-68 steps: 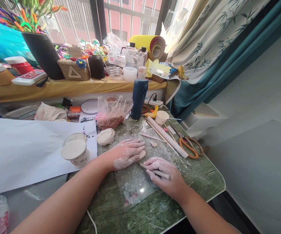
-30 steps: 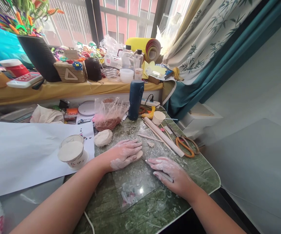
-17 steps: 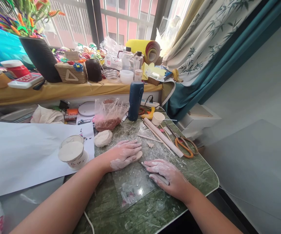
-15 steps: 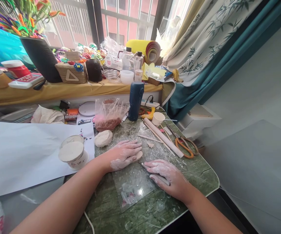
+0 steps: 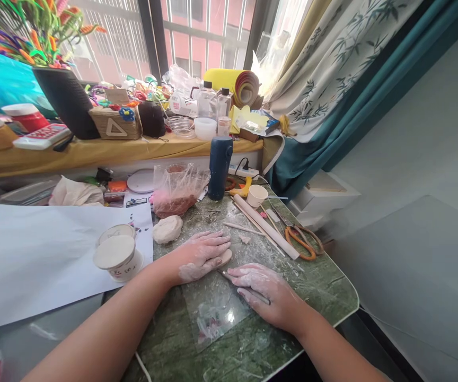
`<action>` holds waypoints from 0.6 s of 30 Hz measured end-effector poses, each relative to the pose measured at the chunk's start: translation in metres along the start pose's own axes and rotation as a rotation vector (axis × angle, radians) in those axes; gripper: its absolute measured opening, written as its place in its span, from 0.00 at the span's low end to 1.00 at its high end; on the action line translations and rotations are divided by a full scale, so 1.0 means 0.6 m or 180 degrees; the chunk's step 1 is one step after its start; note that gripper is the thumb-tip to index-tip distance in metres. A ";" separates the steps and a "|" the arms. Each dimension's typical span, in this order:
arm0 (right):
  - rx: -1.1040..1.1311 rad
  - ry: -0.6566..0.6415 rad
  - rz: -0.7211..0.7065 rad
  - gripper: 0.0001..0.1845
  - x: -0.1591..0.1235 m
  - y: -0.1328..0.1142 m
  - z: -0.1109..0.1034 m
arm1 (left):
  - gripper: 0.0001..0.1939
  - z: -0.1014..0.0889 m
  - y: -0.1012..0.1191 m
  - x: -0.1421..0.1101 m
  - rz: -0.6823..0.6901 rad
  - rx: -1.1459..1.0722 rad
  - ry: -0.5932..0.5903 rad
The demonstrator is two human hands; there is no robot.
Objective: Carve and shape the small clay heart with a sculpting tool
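On the near side of the pale disc (image 5: 226, 258), a clear sheet (image 5: 213, 313) covers part of the green surface (image 5: 165, 339), and the right hand (image 5: 263, 292) grips a slim tool (image 5: 223, 274), its tip just beside the disc's near edge. The left hand (image 5: 203, 257) lies flat, fingers outstretched, over the disc's left part; the step in hand appears to be trimming that edge, and the next move calls for steady holding and light tool pressure. Beyond the disc, leftward, rests a whitish lump (image 5: 167, 229), with a blue bottle (image 5: 220, 167) farther behind.
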State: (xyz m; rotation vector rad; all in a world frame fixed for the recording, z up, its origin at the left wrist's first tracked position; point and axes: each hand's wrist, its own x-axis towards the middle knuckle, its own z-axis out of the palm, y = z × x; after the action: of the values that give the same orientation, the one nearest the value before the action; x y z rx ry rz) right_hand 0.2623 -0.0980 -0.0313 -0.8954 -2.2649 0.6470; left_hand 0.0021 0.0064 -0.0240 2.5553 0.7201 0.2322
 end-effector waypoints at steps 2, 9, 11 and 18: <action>0.0013 -0.0010 0.0000 0.17 -0.002 0.001 -0.003 | 0.25 0.000 0.000 0.000 -0.0013 0.0024 -0.0012; -0.0161 0.0080 0.0205 0.18 -0.020 0.012 -0.018 | 0.25 0.001 0.000 0.000 0.0006 0.0087 -0.0032; -0.0176 0.0106 0.0332 0.17 -0.025 0.015 -0.023 | 0.25 0.002 -0.001 0.000 0.0017 0.0086 0.0001; 0.0101 0.0112 0.0710 0.15 -0.024 0.019 -0.031 | 0.25 -0.001 0.003 0.000 -0.0014 0.0029 0.0025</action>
State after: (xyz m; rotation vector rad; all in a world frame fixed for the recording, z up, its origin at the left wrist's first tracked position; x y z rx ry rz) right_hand 0.2883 -0.0970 -0.0306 -1.1452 -2.1355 0.7562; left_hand 0.0028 0.0051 -0.0226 2.5624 0.7313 0.2383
